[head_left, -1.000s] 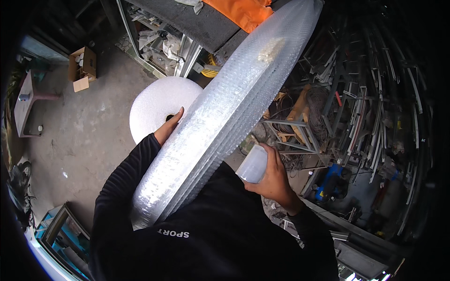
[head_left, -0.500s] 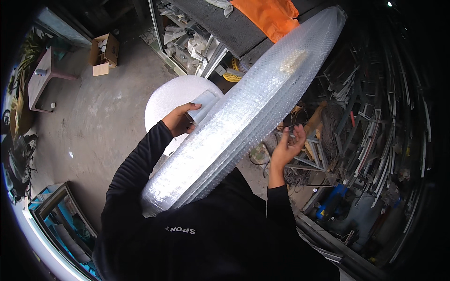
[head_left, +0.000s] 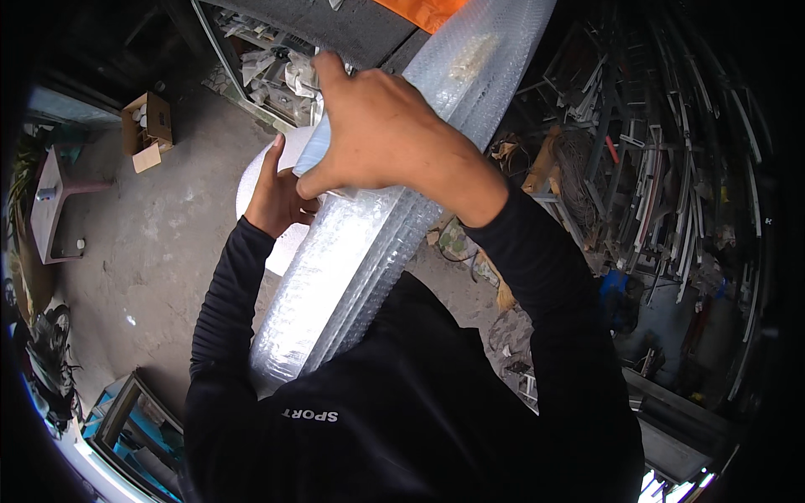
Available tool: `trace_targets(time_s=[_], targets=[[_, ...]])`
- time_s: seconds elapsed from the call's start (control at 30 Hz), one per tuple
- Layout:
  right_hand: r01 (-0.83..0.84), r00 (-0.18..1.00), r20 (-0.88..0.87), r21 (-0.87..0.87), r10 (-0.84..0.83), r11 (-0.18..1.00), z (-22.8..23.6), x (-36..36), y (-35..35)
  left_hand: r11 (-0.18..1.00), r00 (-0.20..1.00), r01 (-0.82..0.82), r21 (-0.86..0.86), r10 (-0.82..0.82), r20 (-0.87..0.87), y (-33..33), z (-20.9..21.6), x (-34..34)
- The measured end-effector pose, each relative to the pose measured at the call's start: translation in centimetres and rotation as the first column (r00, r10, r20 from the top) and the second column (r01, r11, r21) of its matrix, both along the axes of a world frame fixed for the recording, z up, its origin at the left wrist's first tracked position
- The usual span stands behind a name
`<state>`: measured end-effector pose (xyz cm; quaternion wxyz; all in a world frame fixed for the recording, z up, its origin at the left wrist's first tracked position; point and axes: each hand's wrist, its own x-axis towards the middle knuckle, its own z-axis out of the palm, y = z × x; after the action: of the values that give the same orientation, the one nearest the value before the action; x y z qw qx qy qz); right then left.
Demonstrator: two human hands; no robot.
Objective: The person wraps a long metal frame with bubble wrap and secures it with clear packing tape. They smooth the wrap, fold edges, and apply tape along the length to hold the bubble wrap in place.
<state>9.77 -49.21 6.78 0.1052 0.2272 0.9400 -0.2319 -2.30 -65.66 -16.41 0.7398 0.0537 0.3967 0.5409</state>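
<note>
A long bundle in bubble wrap point(head_left: 335, 268) runs diagonally from my chest toward the far right, clear film shining on its near half. My right hand point(head_left: 377, 130) reaches across the top of it, thumb and fingers spread around a wide roll of clear tape point(head_left: 314, 151), most of which the hand hides. Just left of the roll is my left hand point(head_left: 281, 194), its thumb raised apart and its fingers curved near the roll's lower end. Whether those fingertips touch the roll is hard to see.
Behind my left hand stands a large white foam roll point(head_left: 248, 180). A dark bench point(head_left: 360, 33) with orange cloth point(head_left: 423, 10) lies ahead. Metal lengths point(head_left: 654, 210) crowd the right side. An open cardboard box point(head_left: 158, 126) and a pinkish table point(head_left: 52, 201) stand at left.
My right hand has swung from the bundle's right side over its top onto the tape roll. My left hand, which gripped the roll, has loosened, its thumb now off it.
</note>
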Motion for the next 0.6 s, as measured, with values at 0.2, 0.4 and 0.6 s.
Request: trace_targets(time_s=[0.2, 0.4, 0.6], targets=[[0.473, 0.879, -0.044, -0.04, -0.474, 0.88, -2.8, 23.8, -2.8, 0.983, 0.997, 0.033, 0.178, -0.021, -0.071, 3.7, -4.5, 7.0], [0.469, 0.668, -0.397, -0.431, -0.629, 0.771, -37.6, 26.5, -7.1, 0.973, 0.958, 0.23, 0.003, -0.226, -0.178, 4.7, -9.6, 8.3], [0.567, 0.355, -0.356, -0.654, -0.864, 0.502, -37.5, 24.4, -3.2, 0.978, 0.967, 0.113, -0.175, -0.149, -0.209, 5.2, -4.3, 1.0]])
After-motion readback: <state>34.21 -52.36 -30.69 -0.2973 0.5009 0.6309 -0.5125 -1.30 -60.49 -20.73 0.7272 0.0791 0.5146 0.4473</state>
